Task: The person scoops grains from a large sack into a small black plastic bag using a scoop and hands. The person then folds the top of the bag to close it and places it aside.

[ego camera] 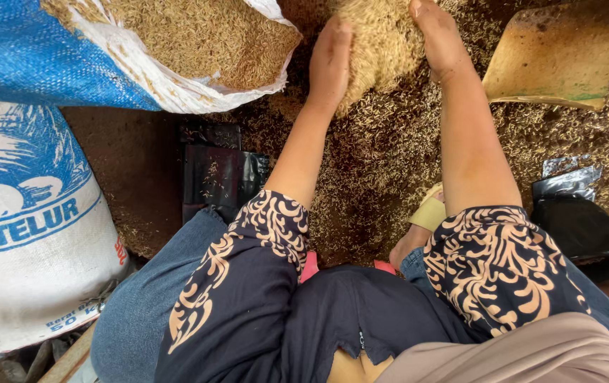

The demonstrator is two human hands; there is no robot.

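My left hand [330, 60] and my right hand [438, 35] press from both sides against a heap of unhusked rice grain [377, 42] at the top middle, scooping it between the palms. Both arms reach forward from dark sleeves with a tan swirl pattern. The fingertips are sunk in the grain and partly hidden. An open white-and-blue woven sack [176, 96], filled with the same grain [205, 35], lies just left of my left hand. Loose grain [382, 163] covers the brown ground under my arms.
A second, full white-and-blue sack [28, 234] stands at the left. A flat tan scoop [556, 53] lies at the top right. Black plastic bags sit at centre-left [219, 174] and at the right [588, 227]. My foot in a yellow sandal [425, 216] rests between my knees.
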